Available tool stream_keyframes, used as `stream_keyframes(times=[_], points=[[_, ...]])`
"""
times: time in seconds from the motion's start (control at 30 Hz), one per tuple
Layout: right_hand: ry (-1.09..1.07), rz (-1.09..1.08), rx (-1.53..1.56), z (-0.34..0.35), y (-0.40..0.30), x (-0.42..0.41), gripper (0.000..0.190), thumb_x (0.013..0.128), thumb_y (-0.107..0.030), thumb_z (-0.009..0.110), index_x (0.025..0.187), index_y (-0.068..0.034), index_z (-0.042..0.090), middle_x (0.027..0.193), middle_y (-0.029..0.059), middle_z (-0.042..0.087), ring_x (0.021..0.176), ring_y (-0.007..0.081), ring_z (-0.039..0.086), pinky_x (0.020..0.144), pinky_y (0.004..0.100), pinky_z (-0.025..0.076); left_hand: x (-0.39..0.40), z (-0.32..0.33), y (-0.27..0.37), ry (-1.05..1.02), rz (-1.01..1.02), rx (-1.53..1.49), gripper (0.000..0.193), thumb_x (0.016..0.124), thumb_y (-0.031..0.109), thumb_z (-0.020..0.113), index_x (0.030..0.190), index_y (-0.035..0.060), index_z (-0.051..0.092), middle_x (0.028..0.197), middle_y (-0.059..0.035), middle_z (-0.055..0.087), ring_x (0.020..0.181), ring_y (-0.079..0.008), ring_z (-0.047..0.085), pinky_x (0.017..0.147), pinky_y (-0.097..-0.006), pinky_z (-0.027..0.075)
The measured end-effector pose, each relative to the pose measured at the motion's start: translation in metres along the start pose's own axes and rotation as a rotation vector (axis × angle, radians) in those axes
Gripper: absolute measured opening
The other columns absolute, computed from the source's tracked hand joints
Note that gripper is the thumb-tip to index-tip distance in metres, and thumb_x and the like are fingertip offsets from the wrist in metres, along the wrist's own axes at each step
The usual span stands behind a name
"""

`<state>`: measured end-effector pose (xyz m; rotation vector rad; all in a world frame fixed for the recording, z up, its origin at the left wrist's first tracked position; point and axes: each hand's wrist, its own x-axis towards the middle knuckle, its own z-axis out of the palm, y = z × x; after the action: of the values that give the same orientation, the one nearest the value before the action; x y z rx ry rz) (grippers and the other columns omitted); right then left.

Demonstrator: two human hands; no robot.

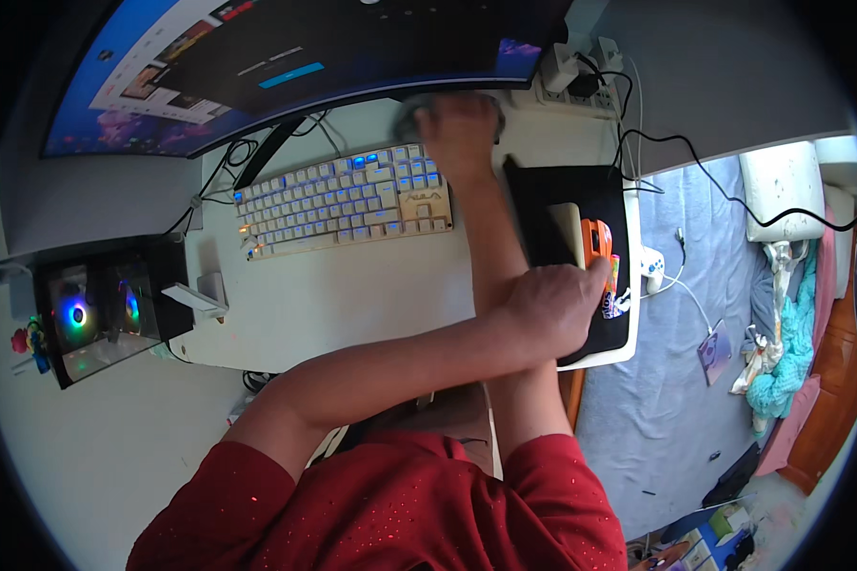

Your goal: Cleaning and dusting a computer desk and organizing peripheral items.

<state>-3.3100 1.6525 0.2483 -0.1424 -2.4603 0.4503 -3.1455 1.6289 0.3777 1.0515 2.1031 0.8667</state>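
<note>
My left hand (555, 308) crosses over my right forearm and reaches the black mouse pad (603, 191) at the desk's right side. Its fingertips are at the lower end of an orange computer mouse (597, 239), beside a flat beige object (568, 221). The palm side is hidden, so its grip does not show. A colourful candy roll (609, 296) lies on the pad just right of that hand. Farther up, under the monitor's lower edge, my right hand (464, 125) is on a crumpled grey cloth (406, 123), both blurred. The pad's left edge looks raised.
A lit white keyboard (343, 203) stands on the white desk (357, 300), below a large monitor (293, 64). Cables run from a power strip (578, 100) at the back right. A computer case (107, 307) stands left. A bed (635, 407) with a white game controller (651, 268) is at right.
</note>
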Motion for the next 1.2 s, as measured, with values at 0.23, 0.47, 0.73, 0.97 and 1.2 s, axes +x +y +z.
stream_keyframes(times=[0.23, 0.47, 0.73, 0.97, 1.2], points=[[-0.17, 0.235, -0.193, -0.013, 0.015, -0.012, 0.024, 0.087, -0.035, 0.065, 0.085, -0.013, 0.075, 0.096, 0.0059, 0.068, 0.1, 0.0269, 0.061, 0.082, 0.0549, 0.047, -0.067, -0.029, -0.03, 0.188, -0.001, -0.27, 0.03, 0.087, 0.005, 0.064, 0.116, 0.0045, 0.056, 0.097, -0.016, 0.068, 0.091, -0.0319, 0.069, 0.078, -0.0397, 0.055], [0.026, 0.497, 0.344, -0.027, 0.068, -0.021, 0.029, 0.084, -0.027, 0.07, 0.099, -0.002, 0.068, 0.107, 0.0222, 0.059, 0.1, 0.0363, 0.057, 0.086, 0.0458, 0.047, -0.185, -0.04, -0.105, 0.347, -0.364, -0.213, 0.024, 0.09, 0.0, 0.061, 0.114, 0.0002, 0.057, 0.098, -0.0117, 0.07, 0.094, -0.0187, 0.071, 0.082, -0.0308, 0.055], [-0.153, -0.117, 0.01, -0.058, 0.038, -0.027, 0.05, 0.084, -0.028, 0.071, 0.124, -0.001, 0.057, 0.118, 0.0184, 0.059, 0.111, 0.0373, 0.057, 0.093, 0.0424, 0.049, -0.2, 0.0, -0.149, 0.552, -0.4, -0.078, 0.025, 0.088, 0.003, 0.062, 0.112, 0.0016, 0.057, 0.106, -0.0178, 0.064, 0.099, -0.0318, 0.065, 0.086, -0.0398, 0.052], [-0.348, -0.156, 0.206, 0.022, 0.054, 0.027, 0.036, 0.091, -0.029, 0.062, 0.112, -0.001, 0.061, 0.104, 0.0201, 0.065, 0.098, 0.0363, 0.064, 0.084, 0.0445, 0.054, -0.185, 0.061, -0.191, 0.651, -0.167, 0.435, 0.032, 0.083, 0.012, 0.063, 0.113, 0.0068, 0.059, 0.117, -0.0131, 0.052, 0.105, -0.0326, 0.051, 0.091, -0.0457, 0.038], [-0.32, -0.45, 0.078, -0.003, 0.052, 0.029, 0.037, 0.093, -0.032, 0.062, 0.113, -0.002, 0.058, 0.108, 0.0208, 0.065, 0.096, 0.0399, 0.064, 0.086, 0.044, 0.052, -0.187, 0.062, -0.191, 0.692, -0.207, 0.455, 0.032, 0.082, 0.014, 0.062, 0.113, 0.0074, 0.059, 0.115, -0.0119, 0.052, 0.102, -0.0314, 0.052, 0.09, -0.0453, 0.039]])
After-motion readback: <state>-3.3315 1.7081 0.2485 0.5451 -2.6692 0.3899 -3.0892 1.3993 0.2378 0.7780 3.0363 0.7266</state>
